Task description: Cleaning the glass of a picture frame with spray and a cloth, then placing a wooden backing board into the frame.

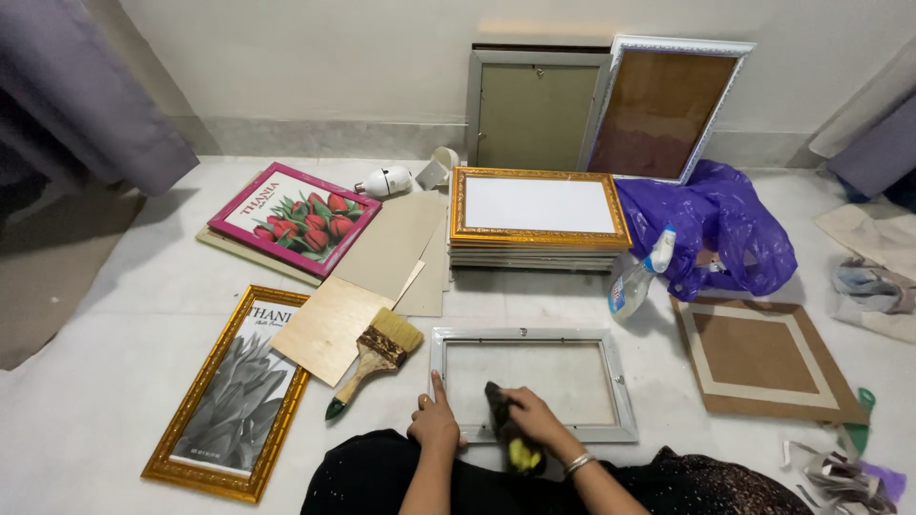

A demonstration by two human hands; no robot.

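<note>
The silver frame [530,384] lies flat on the floor [114,362] before the person. The left hand [436,421] presses open on its left rail; the right hand [530,417] grips a cloth [506,429] on the pane. Stiff, light, probably fragile glass: best held by the rails.

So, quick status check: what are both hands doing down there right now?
Left hand flat on the silver frame, steadying its near-left corner. Right hand gripping a dark cloth on the glass. Paintbrush lies just left, apart from the frame.
</note>
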